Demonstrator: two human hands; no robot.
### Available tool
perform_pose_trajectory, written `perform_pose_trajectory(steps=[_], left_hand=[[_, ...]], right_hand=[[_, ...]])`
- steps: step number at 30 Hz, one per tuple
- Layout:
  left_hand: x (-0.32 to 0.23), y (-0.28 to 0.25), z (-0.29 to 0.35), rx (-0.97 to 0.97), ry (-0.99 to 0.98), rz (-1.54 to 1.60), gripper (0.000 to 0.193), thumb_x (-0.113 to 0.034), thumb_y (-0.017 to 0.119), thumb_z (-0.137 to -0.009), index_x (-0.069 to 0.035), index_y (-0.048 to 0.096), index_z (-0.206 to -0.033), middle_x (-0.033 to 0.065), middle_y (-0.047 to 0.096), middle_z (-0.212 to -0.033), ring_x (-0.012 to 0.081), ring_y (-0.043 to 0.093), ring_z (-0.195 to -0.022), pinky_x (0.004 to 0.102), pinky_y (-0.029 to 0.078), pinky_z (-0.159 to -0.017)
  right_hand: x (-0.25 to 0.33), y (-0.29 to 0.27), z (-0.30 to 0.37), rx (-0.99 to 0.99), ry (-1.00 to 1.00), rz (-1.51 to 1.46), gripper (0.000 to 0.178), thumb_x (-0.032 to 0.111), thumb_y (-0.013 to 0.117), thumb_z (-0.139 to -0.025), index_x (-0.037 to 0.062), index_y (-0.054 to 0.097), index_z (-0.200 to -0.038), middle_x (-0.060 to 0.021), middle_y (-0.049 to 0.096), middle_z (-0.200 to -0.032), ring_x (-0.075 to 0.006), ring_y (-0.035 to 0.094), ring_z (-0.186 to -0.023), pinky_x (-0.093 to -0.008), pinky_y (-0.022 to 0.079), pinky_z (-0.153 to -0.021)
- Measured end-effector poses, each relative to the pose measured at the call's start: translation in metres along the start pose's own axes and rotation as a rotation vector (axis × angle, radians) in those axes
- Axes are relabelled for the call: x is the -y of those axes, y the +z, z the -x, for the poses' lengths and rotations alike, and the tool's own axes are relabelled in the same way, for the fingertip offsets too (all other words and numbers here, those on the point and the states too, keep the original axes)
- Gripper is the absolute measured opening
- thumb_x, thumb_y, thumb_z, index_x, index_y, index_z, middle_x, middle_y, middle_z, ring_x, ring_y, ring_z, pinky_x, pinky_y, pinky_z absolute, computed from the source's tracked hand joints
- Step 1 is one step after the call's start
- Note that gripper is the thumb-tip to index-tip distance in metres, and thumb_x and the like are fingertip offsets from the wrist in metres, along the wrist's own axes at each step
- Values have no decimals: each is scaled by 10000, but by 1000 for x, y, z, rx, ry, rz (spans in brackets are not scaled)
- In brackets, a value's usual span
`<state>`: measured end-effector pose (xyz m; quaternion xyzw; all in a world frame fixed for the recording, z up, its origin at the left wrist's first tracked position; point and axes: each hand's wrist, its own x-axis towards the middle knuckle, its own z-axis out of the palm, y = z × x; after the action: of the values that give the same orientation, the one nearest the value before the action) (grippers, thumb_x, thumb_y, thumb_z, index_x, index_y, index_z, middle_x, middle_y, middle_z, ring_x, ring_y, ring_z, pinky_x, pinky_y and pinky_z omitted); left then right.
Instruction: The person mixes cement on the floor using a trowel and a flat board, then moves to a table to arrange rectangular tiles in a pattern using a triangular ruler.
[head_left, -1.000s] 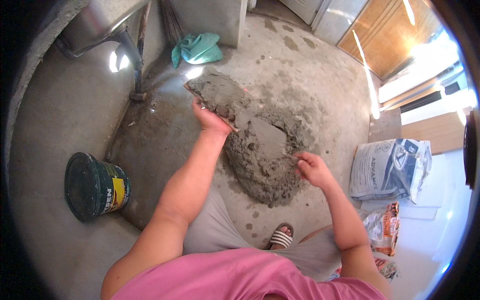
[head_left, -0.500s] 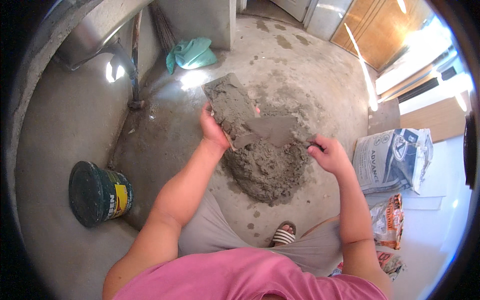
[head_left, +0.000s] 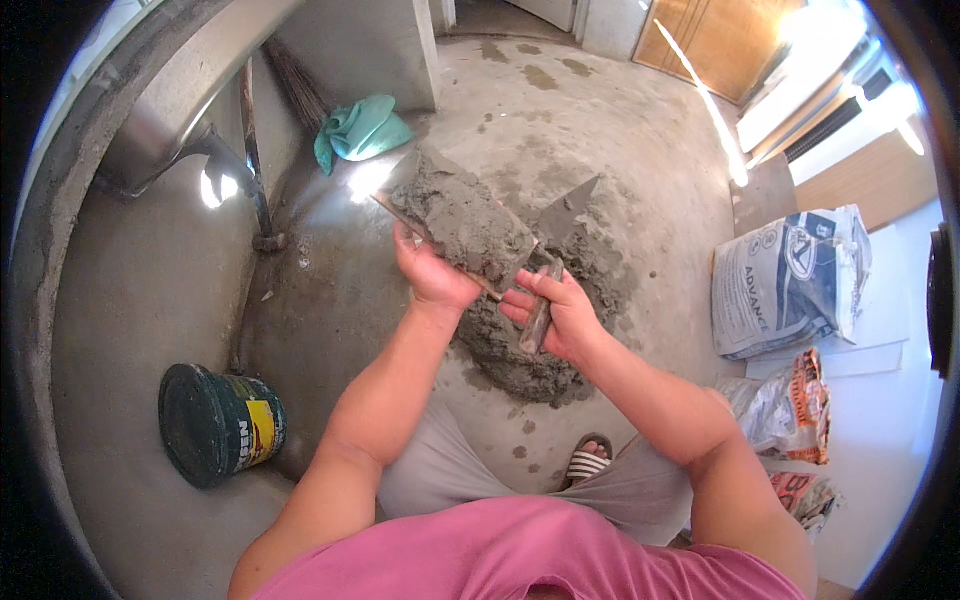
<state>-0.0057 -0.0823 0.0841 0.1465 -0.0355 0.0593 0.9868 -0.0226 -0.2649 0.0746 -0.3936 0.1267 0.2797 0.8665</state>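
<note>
Holding up a loaded mortar board (head_left: 484,284), the left hand (head_left: 437,272) grips it along its near edge, and what a load it is: a thick, lumpy slab of wet grey mortar (head_left: 465,220) covering nearly all of the upper face! Over to the right hand (head_left: 562,310), and it's got the trowel (head_left: 537,325) by the handle, fingers wrapped loosely, fingertips close to the board's near corner. The blade (head_left: 570,207) points up and away, beyond the board's right side, over the mortar heap (head_left: 525,365) on the concrete floor (head_left: 640,130); whether it touches the heap, the view can't tell. So both of the 2 hands are occupied, side by side above that heap.

Around them, a dark green bucket (head_left: 215,425) stands off to the left, a teal sack (head_left: 362,130) lies beside the broom (head_left: 297,88) at the far wall, a grey-and-white cement bag (head_left: 785,285) stands on the right, and 1 striped sandal (head_left: 589,460) shows below the heap.
</note>
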Motion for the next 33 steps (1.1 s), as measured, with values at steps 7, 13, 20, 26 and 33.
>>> perform_pose_trajectory(steps=[7, 13, 20, 26, 33], left_hand=[[2, 5, 8, -31, -146, 161, 726, -618, 420, -952, -155, 422, -1511, 113, 460, -1525, 397, 413, -1403, 614, 289, -1167], [0, 21, 38, 80, -426, 120, 769, -646, 395, -944, -183, 359, -1557, 113, 308, -1629, 426, 291, -1474, 730, 238, -1115], [-7, 22, 60, 89, -657, 75, 841, -691, 393, -924, -157, 327, -1570, 152, 301, -1627, 437, 323, -1460, 711, 269, -1114], [8, 12, 74, -110, -836, 282, 790, -585, 443, -955, -116, 300, -1575, 185, 332, -1602, 446, 368, -1430, 720, 280, -1109], [13, 7, 79, -76, -917, 205, 795, -508, 499, -936, -103, 276, -1582, 227, 333, -1587, 499, 369, -1409, 730, 310, -1078]], right_hand=[[19, -24, -23, -6, -54, 30, 294, 87, 570, -975, 67, 466, -1250, -153, 640, -1163, -316, 670, -1025, -532, 587, -887], [73, -46, -34, 174, -14, 83, 260, 69, 608, -938, 69, 506, -1177, -85, 674, -1024, -226, 697, -929, -494, 608, -836], [109, -58, -38, 167, 13, 366, 200, 14, 647, -886, 83, 543, -1042, -28, 617, -909, -149, 657, -796, -393, 604, -718], [126, -58, -41, 216, 101, 553, 231, -8, 677, -840, 75, 544, -1009, -19, 597, -904, -139, 622, -772, -331, 573, -708], [129, -47, -39, 235, 129, 627, 231, 7, 688, -837, 78, 529, -987, -35, 604, -883, -134, 617, -781, -313, 551, -699]])
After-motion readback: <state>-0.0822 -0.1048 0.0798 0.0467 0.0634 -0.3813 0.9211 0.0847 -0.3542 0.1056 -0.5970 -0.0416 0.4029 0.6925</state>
